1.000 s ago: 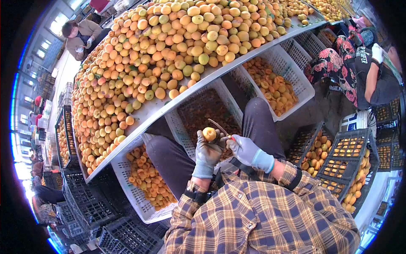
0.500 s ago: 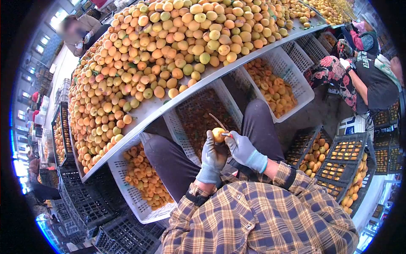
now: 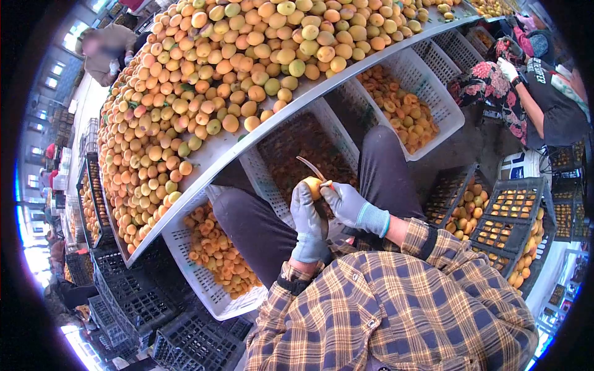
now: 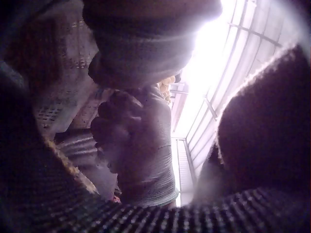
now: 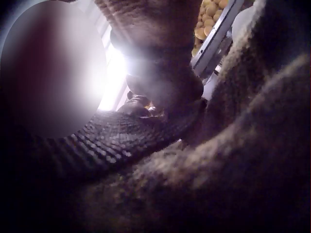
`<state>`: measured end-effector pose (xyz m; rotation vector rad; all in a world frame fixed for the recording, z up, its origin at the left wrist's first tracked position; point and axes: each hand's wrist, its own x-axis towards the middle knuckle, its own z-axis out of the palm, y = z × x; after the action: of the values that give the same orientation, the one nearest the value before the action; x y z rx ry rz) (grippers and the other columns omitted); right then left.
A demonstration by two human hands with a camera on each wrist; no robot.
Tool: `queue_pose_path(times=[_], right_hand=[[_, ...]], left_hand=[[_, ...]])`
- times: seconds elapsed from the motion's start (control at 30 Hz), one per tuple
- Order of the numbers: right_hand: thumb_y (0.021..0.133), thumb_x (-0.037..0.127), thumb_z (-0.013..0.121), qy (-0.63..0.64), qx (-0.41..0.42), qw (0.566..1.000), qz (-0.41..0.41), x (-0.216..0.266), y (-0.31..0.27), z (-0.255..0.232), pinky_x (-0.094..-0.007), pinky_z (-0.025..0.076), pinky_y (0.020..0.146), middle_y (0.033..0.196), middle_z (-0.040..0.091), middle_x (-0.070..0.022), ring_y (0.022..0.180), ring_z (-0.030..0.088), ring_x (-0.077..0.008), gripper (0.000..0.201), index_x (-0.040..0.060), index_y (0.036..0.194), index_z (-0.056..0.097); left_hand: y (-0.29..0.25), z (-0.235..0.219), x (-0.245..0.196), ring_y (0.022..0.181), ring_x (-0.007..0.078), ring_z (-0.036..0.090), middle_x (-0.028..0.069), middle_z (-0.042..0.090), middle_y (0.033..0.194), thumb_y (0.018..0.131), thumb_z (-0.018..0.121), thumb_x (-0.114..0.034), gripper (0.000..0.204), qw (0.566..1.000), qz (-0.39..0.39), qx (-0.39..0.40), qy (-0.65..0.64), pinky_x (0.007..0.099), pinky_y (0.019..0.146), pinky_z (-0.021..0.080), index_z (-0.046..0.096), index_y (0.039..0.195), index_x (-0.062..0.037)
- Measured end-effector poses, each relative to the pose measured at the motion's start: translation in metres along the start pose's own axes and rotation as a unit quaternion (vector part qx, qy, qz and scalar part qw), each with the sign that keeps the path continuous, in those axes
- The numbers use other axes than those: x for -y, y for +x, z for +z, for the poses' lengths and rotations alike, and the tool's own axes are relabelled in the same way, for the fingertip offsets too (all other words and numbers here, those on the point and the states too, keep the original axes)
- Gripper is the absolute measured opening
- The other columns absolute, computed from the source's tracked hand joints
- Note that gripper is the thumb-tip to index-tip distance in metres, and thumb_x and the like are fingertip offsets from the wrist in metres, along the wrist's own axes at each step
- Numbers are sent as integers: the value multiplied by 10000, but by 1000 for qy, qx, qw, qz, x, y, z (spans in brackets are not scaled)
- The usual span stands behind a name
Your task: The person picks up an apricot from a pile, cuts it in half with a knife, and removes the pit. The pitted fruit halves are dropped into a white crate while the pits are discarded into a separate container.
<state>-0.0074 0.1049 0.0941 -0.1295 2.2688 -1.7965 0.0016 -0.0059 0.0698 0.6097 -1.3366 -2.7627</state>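
My left hand [image 3: 307, 213], in a grey glove, grips an orange apricot [image 3: 313, 185] above my lap. My right hand [image 3: 344, 203], also gloved, holds a small curved knife [image 3: 310, 167] whose blade lies against the fruit's top. Both hands work over a white crate [image 3: 342, 133] between my knees. The left wrist view shows only the dark gloved left hand [image 4: 138, 141] against bright windows. The right wrist view is mostly glove and sleeve, with a few apricots [image 5: 210, 17] at the top.
A long metal table [image 3: 213, 162] piled with apricots [image 3: 235, 80] slopes across in front. White crates [image 3: 433, 99] of halved fruit stand under it, black crates [image 3: 513, 216] of fruit at my right. Another person [image 3: 544, 105] sits at the far right.
Both hands have risen slightly with the apricot, and the knife blade has moved onto the fruit's top. The view has shifted a little downward.
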Motion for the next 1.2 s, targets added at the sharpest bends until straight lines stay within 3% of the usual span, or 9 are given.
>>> queue_pose_path(times=[0.07, 0.17, 0.3, 0.43, 0.47, 0.63, 0.8, 1.07, 1.2], right_hand=[[917, 289, 512, 13, 14, 1000, 18, 1, 4, -1, -361, 469, 640, 810, 628, -226, 834, 634, -350, 342, -39, 1003, 556], [896, 317, 499, -372, 62, 923, -76, 3, 12, -10, -425, 482, 510, 737, 626, -170, 668, 643, -327, 273, 45, 902, 518], [834, 272, 549, -461, 9, 861, -217, -4, 25, -14, -411, 459, 459, 654, 601, -112, 611, 620, -299, 178, 103, 856, 499], [861, 308, 568, -244, -104, 954, -140, 10, 18, -18, -430, 485, 487, 801, 658, -91, 619, 627, -340, 255, 62, 912, 522], [856, 342, 602, -155, -50, 985, -53, 8, 19, -21, -387, 524, 613, 958, 657, -116, 758, 650, -333, 366, 41, 1051, 534], [834, 421, 623, 12, 42, 995, -86, -5, 17, -14, -318, 474, 848, 1055, 626, -174, 1010, 611, -286, 566, 46, 1236, 488], [766, 432, 673, -255, 71, 949, -173, 12, 4, -23, -366, 524, 669, 938, 652, -135, 790, 652, -293, 595, 100, 1229, 504], [714, 450, 690, -315, 126, 896, -285, 23, 6, -43, -364, 499, 522, 801, 651, -107, 660, 640, -277, 619, 103, 1191, 505], [767, 364, 657, -346, 121, 880, -303, 21, 4, -40, -360, 495, 523, 797, 649, -113, 652, 641, -273, 520, 62, 1168, 519]], left_hand=[[-4, 3, -5, 818, 156, 592, 78, 616, 918, 936, 476, -389, 383, 1000, -4, -6, -7, 288, 762, 492, 561, 1000, -22], [0, -9, -1, 783, 150, 585, 66, 610, 884, 924, 500, -388, 374, 998, -35, 5, -48, 275, 714, 495, 561, 1002, -27], [16, -20, 1, 800, 193, 589, 82, 607, 930, 900, 542, -359, 364, 975, -123, -43, -181, 320, 712, 501, 536, 1051, -27], [20, -40, -2, 980, 264, 571, 123, 601, 1068, 905, 513, -395, 419, 945, -179, -32, -271, 414, 910, 446, 530, 1111, -30], [20, -46, 0, 1008, 258, 563, 122, 593, 1091, 906, 505, -404, 432, 946, -176, 9, -273, 408, 936, 431, 524, 1123, -30], [8, -20, -8, 1062, 240, 545, 105, 574, 1136, 915, 480, -417, 459, 900, -295, 134, -290, 387, 970, 411, 494, 1182, -43], [0, -18, -15, 987, 188, 578, 74, 585, 1071, 951, 383, -449, 468, 957, -229, 155, -84, 346, 880, 475, 493, 1174, -52], [-7, -19, -21, 757, 124, 589, 24, 592, 916, 885, 288, -651, 621, 932, -290, 169, 137, 227, 612, 489, 540, 1052, -108], [-5, -24, -11, 534, 74, 455, -60, 503, 681, 909, 327, -603, 488, 919, -323, 224, 17, 187, 454, 337, 511, 856, -154]])
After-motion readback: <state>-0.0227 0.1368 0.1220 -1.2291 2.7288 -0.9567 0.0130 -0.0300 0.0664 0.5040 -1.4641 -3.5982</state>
